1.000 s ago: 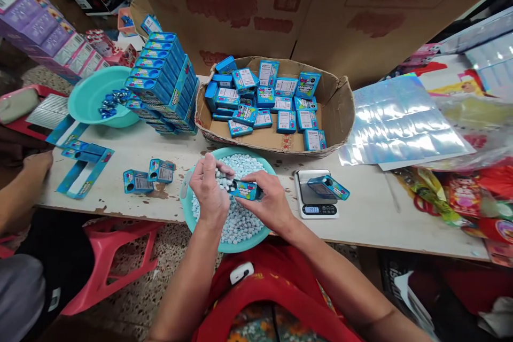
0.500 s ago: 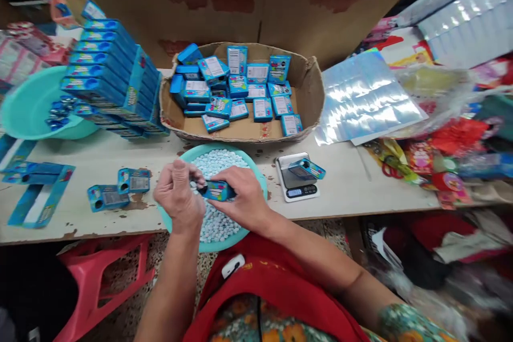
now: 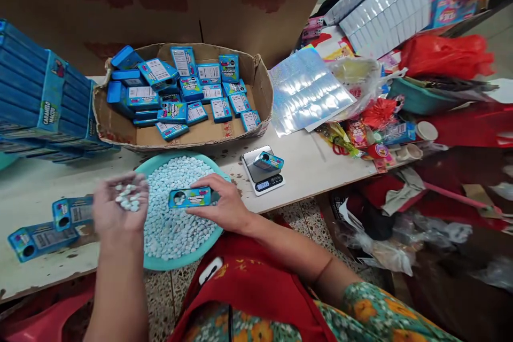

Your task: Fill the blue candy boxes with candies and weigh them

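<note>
My left hand is palm up at the left rim of the turquoise basin, cupping several small pale candies. Over the basin, my right hand grips a small blue candy box lying level between thumb and fingers. A round hole shows near the box's left end, with pale candy visible inside. Loose pale blue candies fill the basin below both hands. Right of the basin, another blue box rests tilted on a small digital scale with a lit display.
Behind the basin stands a cut-down cardboard box holding many blue candy boxes. Two blue boxes lie at the left, below a tall stack of blue cartons. Shiny silver sheets and a red bag are to the right.
My left hand has pulled away leftward from the box's end and turned palm up, showing candies. The right hand still holds the box. The view has swung right.
</note>
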`<state>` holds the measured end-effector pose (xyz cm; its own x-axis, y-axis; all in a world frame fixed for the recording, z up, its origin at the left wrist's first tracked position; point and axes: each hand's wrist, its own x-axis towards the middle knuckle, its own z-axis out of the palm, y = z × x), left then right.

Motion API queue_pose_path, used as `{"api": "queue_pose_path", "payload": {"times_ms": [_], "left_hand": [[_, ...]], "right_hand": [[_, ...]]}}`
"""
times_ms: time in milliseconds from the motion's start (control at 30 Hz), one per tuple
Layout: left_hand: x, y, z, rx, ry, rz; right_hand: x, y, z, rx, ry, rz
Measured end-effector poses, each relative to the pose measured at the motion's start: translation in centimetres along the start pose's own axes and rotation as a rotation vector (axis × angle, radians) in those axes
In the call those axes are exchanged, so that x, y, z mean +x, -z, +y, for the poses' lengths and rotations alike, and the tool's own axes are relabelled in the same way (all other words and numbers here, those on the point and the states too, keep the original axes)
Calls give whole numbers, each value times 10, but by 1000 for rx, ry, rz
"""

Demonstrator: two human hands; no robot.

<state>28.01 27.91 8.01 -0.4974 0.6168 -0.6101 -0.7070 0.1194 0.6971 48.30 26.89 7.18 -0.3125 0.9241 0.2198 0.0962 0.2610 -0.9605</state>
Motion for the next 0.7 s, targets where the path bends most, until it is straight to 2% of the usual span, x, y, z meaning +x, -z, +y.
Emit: {"api": "queue_pose_path", "payload": {"times_ms": [33, 67, 133, 233, 300, 367, 433, 533, 600, 700], "left_hand": [[9, 7, -8, 58, 101, 49], [17, 15, -17, 112, 213, 47], [26, 29, -34, 176, 387, -71], [23, 38, -46, 237, 381, -172], [13, 27, -46, 309, 318, -218], [0, 3, -47, 412, 294, -350], [-14, -33, -56, 525, 300, -528], [-30, -92, -91, 729, 246, -730], [-35, -127, -121, 937, 103, -849], [-35, -162, -159, 1380, -294, -990]], "right_hand": [[-6, 8, -2, 18, -21, 24], [-12, 17, -3, 28, -51, 45], [-27, 35, -5, 32, -123, 88], [-49, 65, -6, 15, -239, 171], [-63, 86, -6, 1, -317, 236], [-75, 106, -4, -16, -381, 312], [-86, 125, -1, -33, -425, 395], [-99, 149, 6, -51, -477, 523], [-105, 164, 12, -57, -510, 593], [-112, 181, 19, -64, -548, 677]]}}
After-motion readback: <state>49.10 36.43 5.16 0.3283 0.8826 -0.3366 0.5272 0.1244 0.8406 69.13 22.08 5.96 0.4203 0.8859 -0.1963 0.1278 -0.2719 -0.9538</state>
